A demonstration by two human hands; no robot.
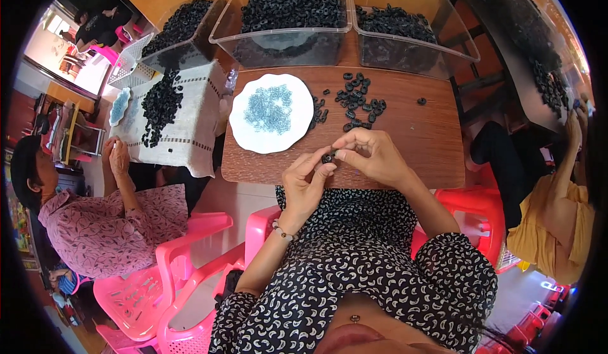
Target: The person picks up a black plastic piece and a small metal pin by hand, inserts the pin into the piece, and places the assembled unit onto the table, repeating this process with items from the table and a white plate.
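Over the near edge of the brown tabletop (405, 158), the left hand (305, 186) and right hand (370, 156) meet, fingertips of both pinched shut on one small black ring (328, 158), just below a white plate (271, 113) of pale blue pieces and scattered black rings (358, 101).

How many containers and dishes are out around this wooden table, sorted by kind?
Clear plastic bins of black rings: 3
White plates of small blue pieces: 2
White mesh basket: 1
Total: 6
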